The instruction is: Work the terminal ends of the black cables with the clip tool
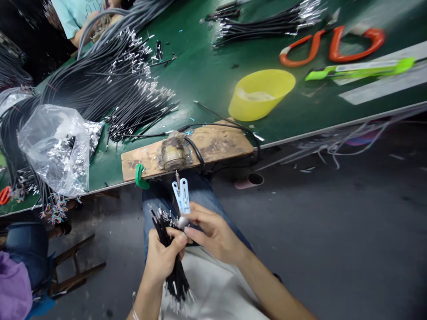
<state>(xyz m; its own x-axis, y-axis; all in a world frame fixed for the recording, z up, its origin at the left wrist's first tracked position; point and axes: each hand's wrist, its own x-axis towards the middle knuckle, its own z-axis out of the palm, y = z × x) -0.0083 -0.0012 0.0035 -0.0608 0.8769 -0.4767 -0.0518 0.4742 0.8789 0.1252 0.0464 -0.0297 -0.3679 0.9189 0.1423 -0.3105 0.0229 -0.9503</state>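
Head view: your left hand [163, 258] is clenched around a bundle of short black cables [170, 249], held upright over your lap just near of the table edge, their metal-tipped ends fanning out at both top and bottom. Your right hand [213, 233] pinches something small and pale at the top of that bundle, touching the left thumb; just what it grasps is too blurred to tell. A light blue clip-like tool [182, 195] stands just above the fingers. Judging from this, you're working through the bundle one end at a time, and which ends are done I can't tell.

Just beyond sits a wooden block [220, 144] clamped to the green table [207, 75]. Far left lies a large heap of black cables [110, 84], beside a clear plastic bag [53, 146]. To the right stands a yellow bowl [260, 93], and another bundle [267, 22] lies at the far edge, so plenty seems left.
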